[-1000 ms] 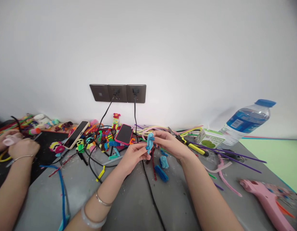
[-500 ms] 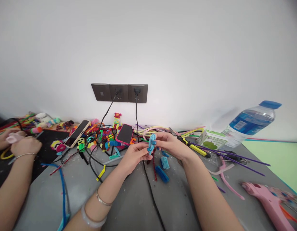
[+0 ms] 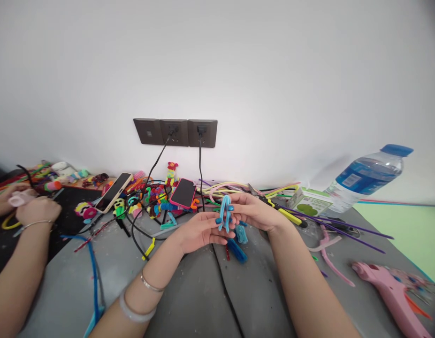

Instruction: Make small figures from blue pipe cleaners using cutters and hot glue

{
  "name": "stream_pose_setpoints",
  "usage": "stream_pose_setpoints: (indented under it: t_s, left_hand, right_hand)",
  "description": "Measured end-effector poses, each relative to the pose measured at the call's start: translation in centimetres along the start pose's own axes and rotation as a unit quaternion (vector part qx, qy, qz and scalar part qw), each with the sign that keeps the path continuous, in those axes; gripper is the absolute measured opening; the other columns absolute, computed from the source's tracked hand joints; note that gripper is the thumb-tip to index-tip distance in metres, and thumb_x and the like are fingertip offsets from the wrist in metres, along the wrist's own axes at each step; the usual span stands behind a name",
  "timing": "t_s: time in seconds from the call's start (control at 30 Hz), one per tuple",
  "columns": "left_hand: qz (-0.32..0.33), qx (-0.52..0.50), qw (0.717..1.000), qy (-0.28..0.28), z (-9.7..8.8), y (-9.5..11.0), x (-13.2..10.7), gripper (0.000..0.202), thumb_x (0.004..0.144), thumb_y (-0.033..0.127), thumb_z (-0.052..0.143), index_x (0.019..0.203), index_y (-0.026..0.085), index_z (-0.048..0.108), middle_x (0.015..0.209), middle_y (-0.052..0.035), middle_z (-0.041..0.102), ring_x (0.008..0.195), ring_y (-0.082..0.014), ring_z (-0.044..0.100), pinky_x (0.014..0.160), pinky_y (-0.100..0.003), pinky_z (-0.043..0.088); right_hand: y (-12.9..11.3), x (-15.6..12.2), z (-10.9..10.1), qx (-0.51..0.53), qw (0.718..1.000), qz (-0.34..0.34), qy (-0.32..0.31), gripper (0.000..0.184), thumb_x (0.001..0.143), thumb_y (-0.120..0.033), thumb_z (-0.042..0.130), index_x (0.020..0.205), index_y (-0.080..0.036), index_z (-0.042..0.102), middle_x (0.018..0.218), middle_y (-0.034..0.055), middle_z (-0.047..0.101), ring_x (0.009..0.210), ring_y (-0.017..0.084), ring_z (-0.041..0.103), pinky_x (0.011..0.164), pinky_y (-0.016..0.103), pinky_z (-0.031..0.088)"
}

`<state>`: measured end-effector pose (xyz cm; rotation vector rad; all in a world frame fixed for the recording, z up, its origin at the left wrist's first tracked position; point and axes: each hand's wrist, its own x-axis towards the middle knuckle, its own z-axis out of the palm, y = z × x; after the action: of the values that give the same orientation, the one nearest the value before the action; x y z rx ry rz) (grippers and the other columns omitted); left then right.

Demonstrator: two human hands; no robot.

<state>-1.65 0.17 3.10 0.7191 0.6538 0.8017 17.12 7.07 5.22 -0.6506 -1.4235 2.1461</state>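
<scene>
A light-blue pipe cleaner, bent into a narrow loop, is pinched between both hands above the grey table. My left hand grips its lower left side, thumb against the fuzzy strand. From the right, my right hand closes finger and thumb on its upper part. Its ends hang downward and partly hide behind the fingers. Just below the hands lie a dark-blue bundle of pipe cleaner and a lighter blue bundle.
At right stand a tilted-looking water bottle, a green-and-white box and a pink glue gun. Black cables cross the table. A phone lies among colourful figures. At far left, another person's hand works.
The blue loop has turned and opened out, with its ends now pointing down. My left hand's fingers have spread slightly beneath it. The view has shifted a little.
</scene>
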Motion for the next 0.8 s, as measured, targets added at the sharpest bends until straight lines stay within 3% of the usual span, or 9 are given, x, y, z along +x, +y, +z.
stream_pose_setpoints:
  t_s: [0.13, 0.33, 0.57, 0.7, 0.8]
  left_hand:
    - [0.002, -0.013, 1.0, -0.006, -0.2, -0.1, 0.1, 0.034, 0.071, 0.037, 0.085, 0.092, 0.012, 0.076, 0.087, -0.0097, 0.074, 0.068, -0.014, 0.071, 0.063, -0.021, 0.056]
    - [-0.004, -0.034, 0.999, -0.018, -0.2, -0.1, 0.2, 0.04, 0.067, 0.038, 0.087, 0.095, 0.013, 0.074, 0.095, -0.0106, 0.075, 0.078, -0.0191, 0.074, 0.062, -0.022, 0.057]
    - [0.007, -0.035, 0.999, 0.007, -0.4, -0.3, 0.1, 0.043, 0.064, 0.038, 0.089, 0.094, 0.011, 0.074, 0.087, -0.0089, 0.075, 0.071, -0.0154, 0.072, 0.062, -0.023, 0.058]
    - [0.032, -0.032, 0.998, 0.035, -0.4, -0.4, 0.3, 0.044, 0.063, 0.038, 0.09, 0.094, 0.011, 0.074, 0.086, -0.0086, 0.075, 0.071, -0.0141, 0.071, 0.064, -0.022, 0.057]
    - [0.054, -0.033, 0.996, 0.06, -0.4, -0.4, 0.5, 0.045, 0.06, 0.038, 0.091, 0.092, 0.012, 0.075, 0.085, -0.0082, 0.075, 0.073, -0.0144, 0.071, 0.065, -0.022, 0.056]
  right_hand:
    - [0.0, 0.0, 0.1, 0.019, 1.0, -0.005, -0.011, 0.027, 0.073, -0.032, 0.085, 0.084, -0.014, 0.07, 0.069, -0.0008, 0.069, 0.053, 0.006, 0.062, 0.052, 0.015, 0.051]
    - [0.0, 0.1, 0.2, 0.022, 0.999, -0.019, -0.018, 0.024, 0.077, -0.029, 0.082, 0.088, -0.014, 0.067, 0.072, -0.0003, 0.07, 0.054, 0.007, 0.063, 0.053, 0.017, 0.053]
    - [0.1, 0.3, 0.2, 0.011, 0.999, -0.033, 0.013, 0.029, 0.073, -0.033, 0.084, 0.089, -0.016, 0.067, 0.074, -0.0017, 0.066, 0.058, 0.007, 0.059, 0.056, 0.019, 0.049]
    - [-0.3, 0.1, 0.6, -0.053, 0.996, -0.054, 0.045, 0.03, 0.075, -0.037, 0.082, 0.091, -0.018, 0.065, 0.081, -0.0017, 0.063, 0.062, 0.008, 0.054, 0.055, 0.021, 0.042]
    - [-0.8, 0.0, 1.2, -0.149, 0.985, -0.05, 0.066, 0.033, 0.076, -0.043, 0.079, 0.082, -0.018, 0.059, 0.074, -0.0018, 0.061, 0.062, 0.01, 0.051, 0.053, 0.022, 0.037]
